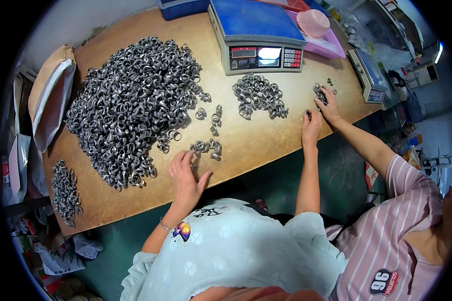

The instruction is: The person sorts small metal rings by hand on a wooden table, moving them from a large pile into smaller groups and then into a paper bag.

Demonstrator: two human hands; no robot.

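A large heap of dark grey metal rings (135, 95) covers the left half of the wooden table. My left hand (185, 175) is at the near edge, fingers apart and thumb out. Its fingertips reach a small cluster of rings (206, 146); whether they press on one is hard to see. Farther right, my right hand (311, 128) has its fingers drawn together on a small grey metal piece, too small to make out fully. Between the hands and farther back lies a medium pile of rings (258, 96). A few single rings (216, 119) are scattered beside the heap.
A co-worker's hand (330, 105) rests over some rings at the table's right end. A blue-topped scale (256, 30) stands at the back, another scale (369, 75) at the right. A pink basket (314, 22), paper sacks (50, 95) and a small ring pile (66, 193) flank the table.
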